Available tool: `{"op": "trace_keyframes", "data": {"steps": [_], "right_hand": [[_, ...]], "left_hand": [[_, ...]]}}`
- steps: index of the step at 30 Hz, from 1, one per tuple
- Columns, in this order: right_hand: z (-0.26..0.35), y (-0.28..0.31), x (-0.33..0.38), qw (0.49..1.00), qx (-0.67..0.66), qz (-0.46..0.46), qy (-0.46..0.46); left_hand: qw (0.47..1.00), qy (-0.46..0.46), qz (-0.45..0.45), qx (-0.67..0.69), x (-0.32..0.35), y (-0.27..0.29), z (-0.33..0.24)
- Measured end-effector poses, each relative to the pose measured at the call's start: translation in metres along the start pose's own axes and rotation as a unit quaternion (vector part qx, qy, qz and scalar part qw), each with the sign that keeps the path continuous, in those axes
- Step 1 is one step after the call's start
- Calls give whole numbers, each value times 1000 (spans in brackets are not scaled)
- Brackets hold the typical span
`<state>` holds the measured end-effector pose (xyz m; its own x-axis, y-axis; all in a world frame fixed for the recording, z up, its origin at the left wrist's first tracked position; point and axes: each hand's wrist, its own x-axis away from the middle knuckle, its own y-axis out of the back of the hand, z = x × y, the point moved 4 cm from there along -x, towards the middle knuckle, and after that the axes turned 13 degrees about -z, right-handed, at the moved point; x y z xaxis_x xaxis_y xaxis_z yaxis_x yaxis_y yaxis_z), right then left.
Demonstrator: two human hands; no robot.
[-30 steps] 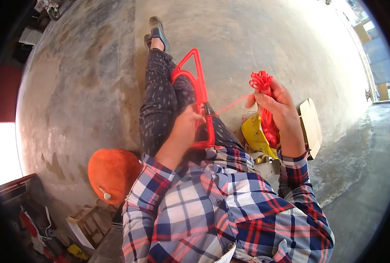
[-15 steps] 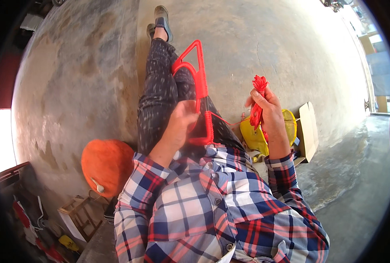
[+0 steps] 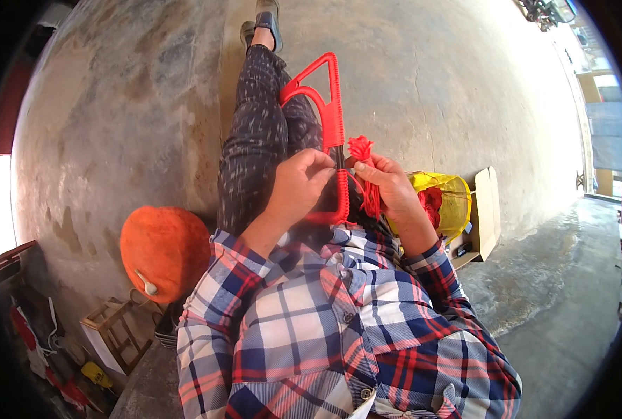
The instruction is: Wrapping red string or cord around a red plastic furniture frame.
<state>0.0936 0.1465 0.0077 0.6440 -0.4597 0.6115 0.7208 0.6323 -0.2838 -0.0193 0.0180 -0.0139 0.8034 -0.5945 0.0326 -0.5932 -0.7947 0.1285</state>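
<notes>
A red wrapped frame (image 3: 331, 112) with a triangular top rests upright on my lap, along my outstretched legs. My left hand (image 3: 298, 183) pinches the frame's straight bar where a short dark bare stretch shows between the red windings. My right hand (image 3: 388, 183) is closed on a small bundle of red cord (image 3: 361, 150), held right against the bar on its right side. Loose red strands hang from the bundle down past my right wrist.
I sit on a concrete floor. An orange round cushion-like object (image 3: 164, 250) lies at my left. A yellow mesh bag (image 3: 445, 199) with red cord in it and a flat cardboard piece (image 3: 486, 209) are at my right. Wooden crates (image 3: 112, 332) stand at lower left.
My right hand has brought the red cord bundle leftward from out at the right until it sits against the frame's bar. The left hand has stayed on the bar.
</notes>
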Motion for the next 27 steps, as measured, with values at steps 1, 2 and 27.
{"op": "trace_keyframes", "data": {"steps": [1,2,27], "right_hand": [[-6,5,-5,999,2,48,-1],[-7,5,-6,999,3,47,-2],[-7,6,-2,999,41,30,16]], "left_hand": [[1000,1,0,1,0,0,-1],[1000,1,2,3,0,0,-1],[982,-160,-44,-87,4,-8,-5]]}}
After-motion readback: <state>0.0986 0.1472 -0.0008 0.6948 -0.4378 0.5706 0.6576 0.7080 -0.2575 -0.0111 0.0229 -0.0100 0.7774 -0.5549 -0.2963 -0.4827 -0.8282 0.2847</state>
